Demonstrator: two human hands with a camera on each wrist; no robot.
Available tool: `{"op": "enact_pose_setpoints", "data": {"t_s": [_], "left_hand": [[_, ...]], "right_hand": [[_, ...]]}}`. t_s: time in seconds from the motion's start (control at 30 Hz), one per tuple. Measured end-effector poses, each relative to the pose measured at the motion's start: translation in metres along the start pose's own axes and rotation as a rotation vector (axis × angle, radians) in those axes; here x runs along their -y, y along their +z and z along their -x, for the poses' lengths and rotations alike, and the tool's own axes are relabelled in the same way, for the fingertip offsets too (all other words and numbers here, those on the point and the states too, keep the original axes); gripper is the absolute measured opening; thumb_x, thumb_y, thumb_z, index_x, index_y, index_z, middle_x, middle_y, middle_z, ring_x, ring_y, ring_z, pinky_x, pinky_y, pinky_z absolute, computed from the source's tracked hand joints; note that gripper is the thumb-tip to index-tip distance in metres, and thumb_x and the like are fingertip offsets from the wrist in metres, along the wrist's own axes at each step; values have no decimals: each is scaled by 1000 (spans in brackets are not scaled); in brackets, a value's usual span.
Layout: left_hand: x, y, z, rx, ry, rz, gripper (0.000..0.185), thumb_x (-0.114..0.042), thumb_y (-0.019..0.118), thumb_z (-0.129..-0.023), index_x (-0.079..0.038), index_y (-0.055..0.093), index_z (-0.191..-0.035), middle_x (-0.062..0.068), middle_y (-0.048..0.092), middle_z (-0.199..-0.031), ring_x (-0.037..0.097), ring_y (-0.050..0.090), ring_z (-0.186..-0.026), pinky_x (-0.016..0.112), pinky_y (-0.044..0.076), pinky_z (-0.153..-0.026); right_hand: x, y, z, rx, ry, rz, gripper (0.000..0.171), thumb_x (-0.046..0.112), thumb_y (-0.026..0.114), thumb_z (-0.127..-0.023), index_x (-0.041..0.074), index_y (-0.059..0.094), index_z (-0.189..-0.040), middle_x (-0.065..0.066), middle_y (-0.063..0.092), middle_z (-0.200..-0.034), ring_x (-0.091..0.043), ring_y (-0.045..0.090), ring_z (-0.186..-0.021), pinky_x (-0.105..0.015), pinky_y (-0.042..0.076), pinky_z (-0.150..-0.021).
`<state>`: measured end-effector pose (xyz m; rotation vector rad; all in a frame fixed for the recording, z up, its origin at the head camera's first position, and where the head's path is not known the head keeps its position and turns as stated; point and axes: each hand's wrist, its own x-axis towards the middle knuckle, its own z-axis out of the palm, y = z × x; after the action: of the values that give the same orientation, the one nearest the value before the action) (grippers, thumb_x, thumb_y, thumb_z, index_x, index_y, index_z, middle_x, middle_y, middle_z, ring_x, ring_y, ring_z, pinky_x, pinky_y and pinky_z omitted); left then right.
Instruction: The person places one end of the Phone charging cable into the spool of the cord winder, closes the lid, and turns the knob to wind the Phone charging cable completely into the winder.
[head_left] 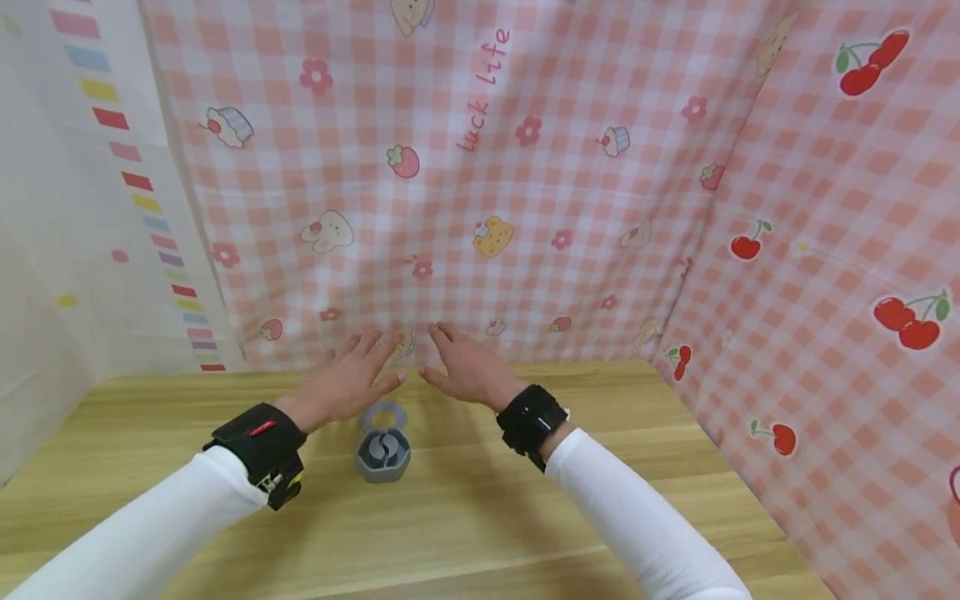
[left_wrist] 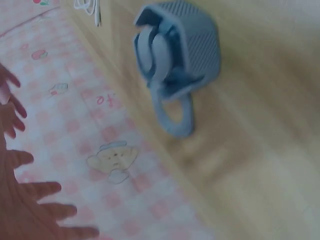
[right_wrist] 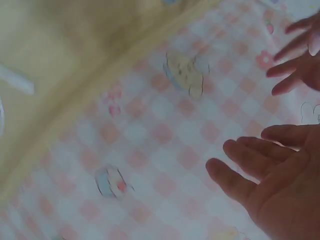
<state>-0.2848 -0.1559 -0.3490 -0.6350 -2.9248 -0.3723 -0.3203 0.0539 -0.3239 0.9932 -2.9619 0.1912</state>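
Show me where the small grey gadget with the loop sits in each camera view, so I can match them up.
Head: the grey gadget lies low and centre-left on the wooden table, just below the left hand.
Left wrist: it fills the upper middle, loop pointing down.
Right wrist: not in it.
Shared landmark: the pink checked cloth.

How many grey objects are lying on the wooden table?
1: a grey holder with a ring, on the table just below and between the left hand and right hand, neither touching it. The sleeves could hide something more.
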Motion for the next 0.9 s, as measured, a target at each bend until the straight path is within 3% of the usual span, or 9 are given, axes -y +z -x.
{"op": "enact_pose_setpoints", "data": {"t_s": [0.17,0.4,0.53,0.67,0.9], "left_hand": [[8,23,22,59,64,214,74,-52,46,-97,-14,18,-154,26,20,-155,48,29,-139,64,34,-103],[20,48,59,90,-26,336,88,-58,54,-90,-10,16,-154,26,19,-156,49,31,-137,64,34,-103],[24,59,72,130,-91,350,100,-60,60,-85,1,18,-151,32,21,-153,50,30,-137,63,31,-107],[26,72,77,147,-111,324,105,-60,65,-81,14,25,-144,38,26,-147,51,29,-137,60,29,-110],[23,83,79,108,-139,286,101,-55,73,-76,12,33,-141,36,37,-143,48,40,-132,57,35,-107]], "right_hand": [[2,28,17,95,-87,-140,84,44,60,-92,9,15,-154,-12,21,-159,-28,29,-144,-42,33,-114],[9,79,28,141,-135,-264,96,41,73,-83,6,17,-153,-14,26,-157,-27,30,-144,-38,29,-117],[12,96,30,144,-114,-293,99,38,77,-80,6,17,-153,-15,31,-155,-27,36,-141,-38,32,-115],[15,107,28,136,-133,-320,100,34,78,-78,6,18,-152,-14,36,-152,-26,40,-138,-37,34,-114],[22,115,21,154,-143,-328,99,36,79,-78,3,21,-151,-16,37,-152,-26,39,-139,-35,32,-115]]}}
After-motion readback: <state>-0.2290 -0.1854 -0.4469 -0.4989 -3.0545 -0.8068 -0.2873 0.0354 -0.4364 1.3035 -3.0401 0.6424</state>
